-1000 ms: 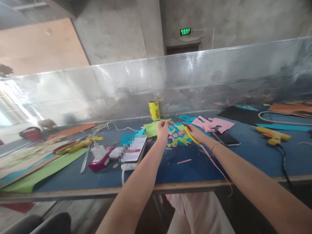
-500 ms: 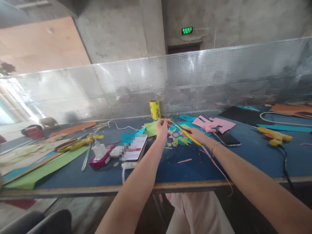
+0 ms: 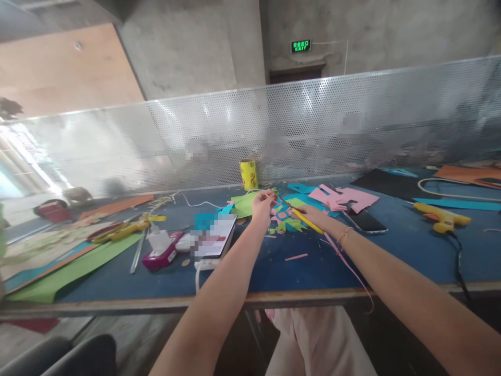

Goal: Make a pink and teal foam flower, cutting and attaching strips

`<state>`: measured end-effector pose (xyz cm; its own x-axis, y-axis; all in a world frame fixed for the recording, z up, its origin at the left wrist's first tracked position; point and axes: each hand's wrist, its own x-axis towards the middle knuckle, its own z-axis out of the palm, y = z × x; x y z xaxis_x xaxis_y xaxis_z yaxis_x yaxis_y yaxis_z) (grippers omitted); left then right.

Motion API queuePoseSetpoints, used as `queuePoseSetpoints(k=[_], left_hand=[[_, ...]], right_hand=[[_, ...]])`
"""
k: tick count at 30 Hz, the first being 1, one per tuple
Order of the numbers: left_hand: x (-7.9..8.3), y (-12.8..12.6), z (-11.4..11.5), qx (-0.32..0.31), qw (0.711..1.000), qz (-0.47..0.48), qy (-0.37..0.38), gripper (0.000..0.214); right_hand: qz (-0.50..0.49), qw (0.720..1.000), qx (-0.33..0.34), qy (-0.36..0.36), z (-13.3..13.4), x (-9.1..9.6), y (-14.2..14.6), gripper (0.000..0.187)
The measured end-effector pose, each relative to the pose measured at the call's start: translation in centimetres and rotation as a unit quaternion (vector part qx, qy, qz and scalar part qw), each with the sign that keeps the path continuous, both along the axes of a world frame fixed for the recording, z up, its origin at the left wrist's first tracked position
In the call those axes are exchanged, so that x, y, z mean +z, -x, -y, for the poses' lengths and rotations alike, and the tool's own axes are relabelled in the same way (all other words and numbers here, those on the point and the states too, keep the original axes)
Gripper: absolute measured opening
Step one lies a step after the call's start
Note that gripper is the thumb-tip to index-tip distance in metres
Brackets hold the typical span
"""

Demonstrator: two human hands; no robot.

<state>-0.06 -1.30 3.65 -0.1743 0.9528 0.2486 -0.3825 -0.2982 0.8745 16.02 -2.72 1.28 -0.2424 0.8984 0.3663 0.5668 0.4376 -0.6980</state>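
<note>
Over the middle of the table, my left hand point(image 3: 263, 203) is closed in a pinch, with a thin pink paper strip at its fingertips. My right hand point(image 3: 309, 215) is wrapped round yellow-handled scissors point(image 3: 311, 221), whose blades point up and left toward the left fingertips. A long pink paper strip point(image 3: 344, 257) trails from below the right hand over the table's front edge; I cannot tell whether it joins the piece in my left fingers. Green, blue and pink paper scraps point(image 3: 289, 223) lie beneath the hands.
A yellow roll point(image 3: 249, 175) stands by the perforated metal screen point(image 3: 297, 130). Pink cut paper point(image 3: 344, 198) overlaps a phone point(image 3: 367, 221); a yellow glue gun point(image 3: 442, 216) lies right. Left are another phone point(image 3: 219, 235), a purple box point(image 3: 162, 256) and other yellow-handled scissors point(image 3: 121, 231).
My left fingers have shifted slightly right, nearer the scissor blades. Less of the pink strip shows between the hands. My right hand keeps its hold on the scissors.
</note>
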Motion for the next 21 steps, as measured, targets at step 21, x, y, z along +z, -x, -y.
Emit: queuePoseSetpoints(k=[21], left_hand=[[0.1, -0.2, 0.0, 0.035, 0.999, -0.013, -0.012, 0.007]], right_hand=[[-0.004, 0.989, 0.035, 0.146, 1.2, 1.4, 0.4, 0.037]])
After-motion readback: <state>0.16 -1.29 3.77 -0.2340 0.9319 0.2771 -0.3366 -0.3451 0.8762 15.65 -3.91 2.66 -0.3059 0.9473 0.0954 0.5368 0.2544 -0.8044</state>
